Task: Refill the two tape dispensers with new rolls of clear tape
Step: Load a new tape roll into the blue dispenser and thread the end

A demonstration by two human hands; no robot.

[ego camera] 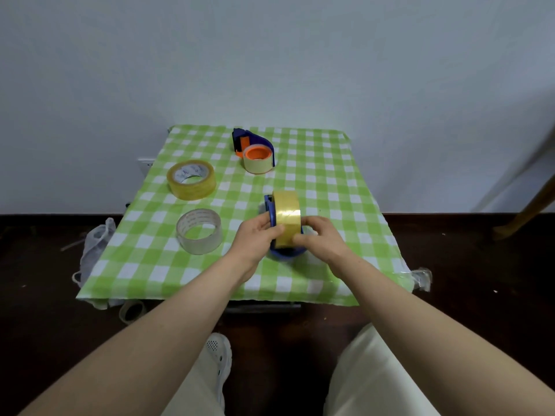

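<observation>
A blue tape dispenser stands upright near the middle of the table with a yellowish tape roll seated in it. My left hand grips the dispenser's left side, thumb on the roll. My right hand pinches the roll from the right. A second blue dispenser with an orange hub and a thin roll lies at the back. Two loose rolls lie on the left: a full yellowish roll and a clear roll.
The small table wears a green-and-white checked cloth and stands against a white wall. A white plastic bag hangs at its left edge. An empty tape core lies on the dark floor below. A wooden leg leans at the right.
</observation>
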